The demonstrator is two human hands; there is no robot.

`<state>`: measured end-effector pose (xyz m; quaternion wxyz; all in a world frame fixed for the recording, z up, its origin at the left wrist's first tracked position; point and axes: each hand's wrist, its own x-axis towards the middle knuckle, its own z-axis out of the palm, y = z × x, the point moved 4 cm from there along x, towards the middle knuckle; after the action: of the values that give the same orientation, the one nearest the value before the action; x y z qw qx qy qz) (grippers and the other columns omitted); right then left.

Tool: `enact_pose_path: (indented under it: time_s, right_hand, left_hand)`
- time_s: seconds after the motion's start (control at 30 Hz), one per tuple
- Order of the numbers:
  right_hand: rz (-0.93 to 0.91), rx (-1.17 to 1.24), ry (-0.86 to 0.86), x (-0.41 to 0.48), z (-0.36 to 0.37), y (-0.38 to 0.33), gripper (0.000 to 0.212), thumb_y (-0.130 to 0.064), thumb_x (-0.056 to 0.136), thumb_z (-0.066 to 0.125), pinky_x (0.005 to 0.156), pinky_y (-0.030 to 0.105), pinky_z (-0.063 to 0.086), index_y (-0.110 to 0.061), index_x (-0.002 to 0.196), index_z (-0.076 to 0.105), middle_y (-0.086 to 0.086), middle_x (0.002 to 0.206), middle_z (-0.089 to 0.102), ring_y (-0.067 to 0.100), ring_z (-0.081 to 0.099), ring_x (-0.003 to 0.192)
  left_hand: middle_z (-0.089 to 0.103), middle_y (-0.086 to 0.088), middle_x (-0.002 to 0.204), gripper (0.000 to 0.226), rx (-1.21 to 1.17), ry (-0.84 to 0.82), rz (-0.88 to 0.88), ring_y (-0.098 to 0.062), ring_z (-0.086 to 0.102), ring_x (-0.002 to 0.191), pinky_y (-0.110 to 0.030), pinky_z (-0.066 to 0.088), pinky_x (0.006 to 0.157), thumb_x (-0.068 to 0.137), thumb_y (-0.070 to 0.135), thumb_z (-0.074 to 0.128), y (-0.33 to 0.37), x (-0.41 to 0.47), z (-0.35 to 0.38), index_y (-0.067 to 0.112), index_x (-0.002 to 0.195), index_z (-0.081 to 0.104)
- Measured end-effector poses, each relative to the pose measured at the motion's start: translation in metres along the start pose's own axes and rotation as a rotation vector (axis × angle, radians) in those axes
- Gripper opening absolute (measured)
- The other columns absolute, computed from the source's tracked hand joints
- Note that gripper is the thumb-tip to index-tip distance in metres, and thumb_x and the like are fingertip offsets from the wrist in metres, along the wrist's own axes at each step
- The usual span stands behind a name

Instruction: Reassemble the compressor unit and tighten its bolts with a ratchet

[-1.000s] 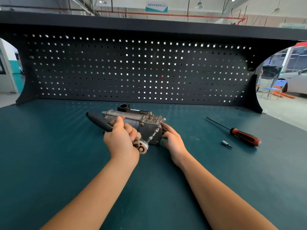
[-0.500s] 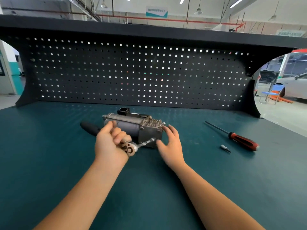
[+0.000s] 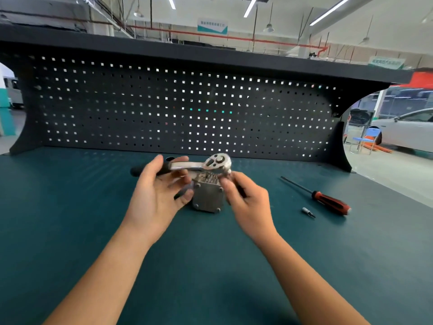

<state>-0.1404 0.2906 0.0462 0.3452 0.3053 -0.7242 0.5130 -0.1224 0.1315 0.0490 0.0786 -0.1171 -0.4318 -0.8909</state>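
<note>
The grey metal compressor unit point(image 3: 207, 200) lies on the green bench with its square end plate facing me, a bolt at each corner. The chrome ratchet point(image 3: 218, 162) is held level above it, its black grip pointing left and its head over the unit's top right corner. My left hand point(image 3: 156, 200) wraps the ratchet's handle, thumb on top; its fingers are blurred. My right hand point(image 3: 248, 203) pinches the extension under the ratchet's head, right beside the unit. The rest of the compressor's body is hidden behind the plate and my hands.
A screwdriver with a red and black handle point(image 3: 330, 203) lies to the right, with a small bit point(image 3: 308, 212) just in front of it. The dark pegboard point(image 3: 187, 109) closes the bench's back. Past the right edge stand a blue chair and a white car.
The compressor has been turned from lying sideways to end plate facing me. The ratchet rose from the unit's front to above it, and my right hand shifted to under its head.
</note>
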Motion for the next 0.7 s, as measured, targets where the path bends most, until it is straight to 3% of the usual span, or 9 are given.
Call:
enact_pose_path:
  time_s: [0.1, 0.17, 0.23, 0.3, 0.37, 0.47, 0.53, 0.6, 0.7]
  right_hand:
    - [0.089, -0.007, 0.093, -0.003, -0.021, 0.011, 0.033, -0.012, 0.088, 0.061, 0.059, 0.007, 0.034, -0.038, 0.07, 0.052, -0.018, 0.059, 0.053, -0.003, 0.048, 0.059]
    - [0.135, -0.106, 0.082, -0.01, -0.036, 0.022, 0.038, -0.006, 0.086, 0.064, 0.067, 0.004, 0.036, -0.042, 0.08, 0.058, -0.013, 0.079, 0.06, -0.002, 0.054, 0.071]
    - [0.209, -0.243, 0.034, -0.013, -0.053, 0.038, 0.025, -0.009, 0.086, 0.066, 0.069, 0.009, 0.037, -0.033, 0.092, 0.068, 0.0, 0.09, 0.06, 0.007, 0.056, 0.079]
    - [0.298, -0.333, -0.024, -0.013, -0.073, 0.056, 0.022, -0.015, 0.087, 0.066, 0.068, 0.018, 0.04, -0.021, 0.107, 0.071, 0.003, 0.087, 0.065, 0.016, 0.059, 0.078]
    - [0.369, -0.288, -0.078, -0.016, -0.091, 0.07, 0.026, -0.014, 0.085, 0.067, 0.071, 0.015, 0.045, -0.017, 0.111, 0.07, 0.0, 0.087, 0.071, 0.011, 0.064, 0.08]
    - [0.427, -0.317, -0.274, -0.027, -0.102, 0.09, 0.028, -0.002, 0.083, 0.067, 0.078, 0.009, 0.045, -0.012, 0.11, 0.069, 0.005, 0.101, 0.072, -0.011, 0.061, 0.084]
    - [0.471, -0.375, -0.374, -0.032, -0.104, 0.104, 0.027, -0.004, 0.085, 0.066, 0.077, -0.002, 0.036, -0.011, 0.111, 0.069, 0.003, 0.104, 0.071, -0.016, 0.059, 0.082]
    - [0.511, -0.481, -0.472, -0.035, -0.106, 0.119, 0.028, -0.007, 0.088, 0.063, 0.08, -0.006, 0.028, -0.012, 0.116, 0.066, 0.001, 0.111, 0.069, -0.002, 0.062, 0.098]
    - [0.64, -0.608, -0.398, -0.033, -0.117, 0.139, 0.04, 0.001, 0.088, 0.05, 0.098, 0.017, 0.029, -0.01, 0.125, 0.06, 0.006, 0.123, 0.063, 0.021, 0.054, 0.12]
  left_hand:
    - [0.057, -0.001, 0.056, 0.024, 0.377, -0.116, 0.093, -0.01, 0.048, 0.039, -0.018, 0.038, 0.04, 0.079, 0.044, 0.062, -0.01, -0.01, 0.021, 0.022, 0.071, 0.069]
    - [0.065, -0.002, 0.061, 0.021, 0.429, -0.181, 0.099, -0.012, 0.055, 0.041, -0.017, 0.041, 0.041, 0.084, 0.033, 0.051, -0.024, -0.014, 0.036, 0.025, 0.088, 0.07]
    - [0.072, -0.002, 0.072, 0.016, 0.461, -0.286, 0.045, -0.013, 0.065, 0.055, -0.017, 0.048, 0.048, 0.091, 0.016, 0.053, -0.039, -0.018, 0.05, 0.023, 0.094, 0.066]
    - [0.072, -0.001, 0.075, 0.021, 0.525, -0.426, -0.03, -0.013, 0.067, 0.064, -0.019, 0.051, 0.054, 0.088, 0.008, 0.055, -0.056, -0.022, 0.06, 0.023, 0.093, 0.068]
    - [0.068, 0.004, 0.068, 0.027, 0.611, -0.497, -0.04, -0.01, 0.064, 0.062, -0.02, 0.051, 0.056, 0.085, 0.007, 0.056, -0.072, -0.025, 0.066, 0.03, 0.093, 0.068]
    - [0.066, 0.011, 0.072, 0.03, 0.866, -0.523, 0.131, -0.006, 0.057, 0.063, -0.018, 0.048, 0.063, 0.082, 0.008, 0.059, -0.088, -0.026, 0.07, 0.032, 0.098, 0.067]
    - [0.067, 0.004, 0.089, 0.03, 1.262, -0.654, 0.322, -0.016, 0.059, 0.075, -0.024, 0.045, 0.07, 0.084, 0.015, 0.056, -0.1, -0.028, 0.074, 0.024, 0.113, 0.061]
    - [0.064, -0.007, 0.102, 0.034, 1.696, -0.744, 0.457, -0.032, 0.058, 0.088, -0.036, 0.041, 0.072, 0.09, 0.024, 0.047, -0.114, -0.032, 0.076, 0.019, 0.124, 0.047]
    - [0.062, -0.012, 0.105, 0.032, 1.9, -0.636, 0.481, -0.041, 0.057, 0.09, -0.038, 0.031, 0.064, 0.094, 0.025, 0.037, -0.131, -0.03, 0.087, 0.015, 0.124, 0.04]
